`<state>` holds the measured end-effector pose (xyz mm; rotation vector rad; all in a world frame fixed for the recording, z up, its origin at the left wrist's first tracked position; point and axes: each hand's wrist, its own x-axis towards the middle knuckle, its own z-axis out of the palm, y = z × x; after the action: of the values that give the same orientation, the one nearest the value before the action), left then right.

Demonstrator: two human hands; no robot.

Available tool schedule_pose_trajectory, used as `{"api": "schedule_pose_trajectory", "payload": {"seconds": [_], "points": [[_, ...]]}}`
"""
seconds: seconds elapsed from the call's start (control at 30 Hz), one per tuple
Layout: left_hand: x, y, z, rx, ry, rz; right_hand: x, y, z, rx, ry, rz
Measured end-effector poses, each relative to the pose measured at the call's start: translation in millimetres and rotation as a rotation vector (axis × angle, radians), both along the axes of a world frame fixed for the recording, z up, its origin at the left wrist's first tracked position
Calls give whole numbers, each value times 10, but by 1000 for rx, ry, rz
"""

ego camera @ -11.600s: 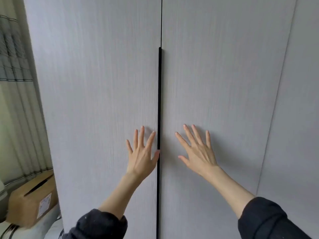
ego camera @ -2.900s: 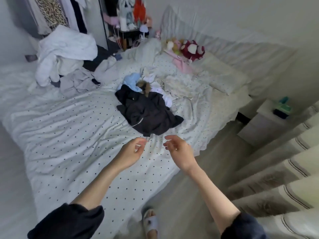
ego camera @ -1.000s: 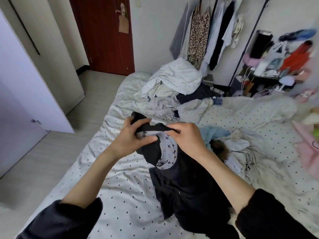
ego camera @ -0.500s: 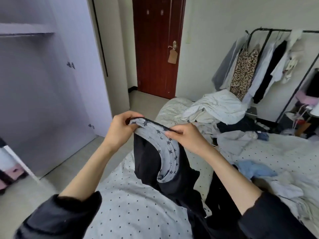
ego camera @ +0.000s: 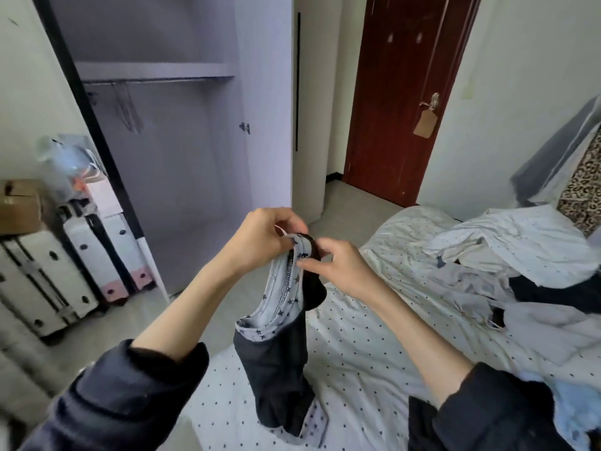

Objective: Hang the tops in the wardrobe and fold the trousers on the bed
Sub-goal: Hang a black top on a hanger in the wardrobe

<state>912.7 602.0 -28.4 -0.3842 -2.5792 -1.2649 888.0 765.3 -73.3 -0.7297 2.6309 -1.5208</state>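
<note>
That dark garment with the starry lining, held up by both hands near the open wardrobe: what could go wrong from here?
The dark garment is pinched only at its bunched top edge by the left hand and right hand, so it might slip. Its lower end drapes on the bed and could drag. The hangers on the wardrobe rail hang apart from both busy hands, so freeing one hand may let the garment sag.
</note>
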Motion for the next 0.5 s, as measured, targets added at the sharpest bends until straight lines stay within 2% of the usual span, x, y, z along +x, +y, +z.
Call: {"api": "schedule_pose_trajectory", "payload": {"seconds": [0.07, 0.13, 0.27, 0.37, 0.5], "points": [[-8, -111, -113, 58, -34, 15, -20, -53, 22, 15, 57, -21], [-5, -234, -297, 86, -151, -5, -51, -75, 70, -6, 87, -34], [30, -303, -692, -2, -364, 9, -100, -20, 134, -135, 51, -61], [26, -247, -755, -31, -304, 66, -133, 57, 123, -161, -1, -77], [-18, -237, -544, -55, -145, 134, -187, 159, 45, -25, -89, -138]]}}
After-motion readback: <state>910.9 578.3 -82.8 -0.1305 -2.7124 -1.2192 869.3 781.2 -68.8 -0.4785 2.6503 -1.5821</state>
